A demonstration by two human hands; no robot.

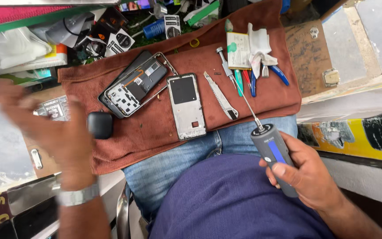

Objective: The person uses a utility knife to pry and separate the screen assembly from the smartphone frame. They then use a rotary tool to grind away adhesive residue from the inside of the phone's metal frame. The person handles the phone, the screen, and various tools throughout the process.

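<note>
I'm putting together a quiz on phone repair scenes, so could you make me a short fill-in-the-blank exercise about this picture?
1. The right hand grips a grey electric ____ with a long thin bit.
2. The opened phone, the phone frame and the utility knife lie on a ____ cloth.
3. The blurred left hand wears a metal ____ at the wrist.
4. The small black case lies to the ____ of the phone frame in the picture.

Missing words: screwdriver; brown; watch; left

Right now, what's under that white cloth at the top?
Under the white cloth lie a flat battery and pliers, only their blue handles showing. The pliers' tips are covered.
</note>
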